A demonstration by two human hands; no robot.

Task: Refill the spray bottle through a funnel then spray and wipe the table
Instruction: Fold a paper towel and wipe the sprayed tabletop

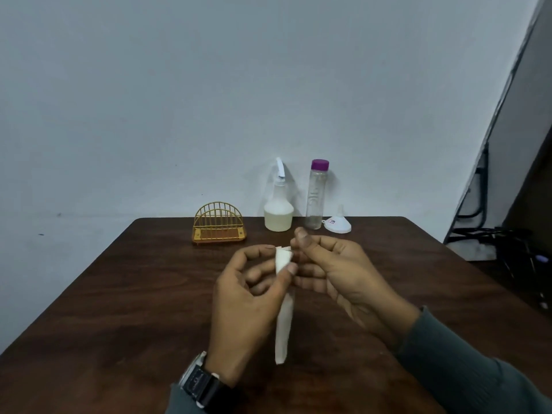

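A folded paper napkin (284, 324) is pinched at its top by the fingers of the left hand (245, 303), above the surface (119, 294). The fingers of the right hand (337, 270) are curled beside it, and whether they grip it cannot be told. At 12 o'clock from the hands, the spray bottle (278, 210), a purple-capped bottle (316, 198) and the funnel (337, 225) are set.

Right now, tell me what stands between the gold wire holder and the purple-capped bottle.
The spray bottle, holding pale liquid, stands between the gold wire holder and the purple-capped bottle; the head view shows it.

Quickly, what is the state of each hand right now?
Left hand: pinches the folded white tissue.
Right hand: fingers curled beside the tissue's top; whether it grips cannot be told.
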